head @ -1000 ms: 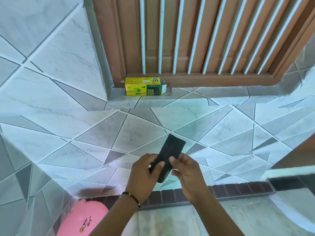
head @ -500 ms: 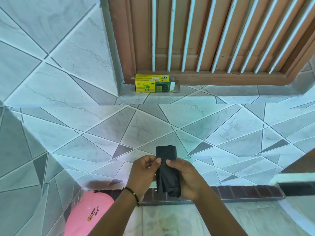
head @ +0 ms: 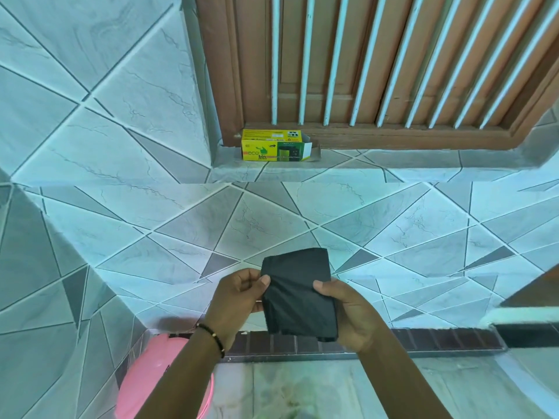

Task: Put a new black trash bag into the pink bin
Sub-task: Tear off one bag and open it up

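Note:
A folded black trash bag (head: 298, 293) is held up in front of the tiled wall, partly unfolded into a wide flat rectangle. My left hand (head: 239, 293) pinches its left edge with thumb and fingers. My right hand (head: 348, 309) grips its right side, thumb on the front and fingers behind. The pink bin (head: 145, 379) stands on the floor at the lower left, below my left forearm, which covers part of it; its opening is not visible.
A yellow and green bin-bag box (head: 273, 145) lies on the tiled window ledge (head: 363, 167), one end flap open. Above it is a brown wooden window with white bars (head: 363, 62). A dark tile skirting (head: 423, 340) runs along the floor.
The bag went from a narrow folded strip to a wider flat piece as both hands spread it apart. The view moved closer to the wall.

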### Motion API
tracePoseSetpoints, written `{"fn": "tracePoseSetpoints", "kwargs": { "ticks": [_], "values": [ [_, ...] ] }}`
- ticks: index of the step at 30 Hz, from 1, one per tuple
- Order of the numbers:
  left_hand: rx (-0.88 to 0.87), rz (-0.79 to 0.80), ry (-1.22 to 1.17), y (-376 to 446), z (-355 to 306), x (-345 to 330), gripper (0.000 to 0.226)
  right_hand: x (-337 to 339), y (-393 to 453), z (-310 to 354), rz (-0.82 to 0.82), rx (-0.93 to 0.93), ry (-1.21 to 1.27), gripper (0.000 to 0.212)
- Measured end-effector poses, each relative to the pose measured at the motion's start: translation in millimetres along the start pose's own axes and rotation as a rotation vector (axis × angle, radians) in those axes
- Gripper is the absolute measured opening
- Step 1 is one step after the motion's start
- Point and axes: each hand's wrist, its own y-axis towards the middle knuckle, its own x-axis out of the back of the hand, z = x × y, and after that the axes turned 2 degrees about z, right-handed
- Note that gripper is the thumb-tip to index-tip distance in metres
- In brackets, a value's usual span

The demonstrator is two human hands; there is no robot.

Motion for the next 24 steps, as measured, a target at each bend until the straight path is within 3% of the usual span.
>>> {"fn": "tracePoseSetpoints", "kwargs": {
  "ticks": [2, 5, 7, 11, 16, 21, 24],
  "values": [
    [0.050, 0.041, -0.069, -2, -2, 0, 0.018, -1, -2, 0, -0.001, 0.020, -0.022, 0.077],
    [0.151, 0.181, -0.074, -4, 1, -6, 0.039, -8, -2, -2, -0.013, 0.048, -0.071, 0.058],
    [0.141, 0.191, -0.066, -7, 5, -14, 0.053, -11, -2, -4, -0.011, 0.056, -0.101, 0.047],
    [0.058, 0.085, -0.064, -7, 8, -10, 0.039, -5, -8, -2, -0.052, 0.057, -0.036, 0.050],
    [0.043, 0.062, -0.119, -9, 10, 7, 0.051, 6, -16, 2, -0.097, 0.056, 0.031, 0.080],
    [0.086, 0.199, -0.077, -23, 4, -6, 0.052, -7, -14, -7, -0.051, 0.044, 0.016, 0.057],
    [0.021, 0.129, -0.031, -25, 3, -7, 0.053, -7, -14, -7, -0.050, 0.033, -0.001, 0.060]
  ]
}}
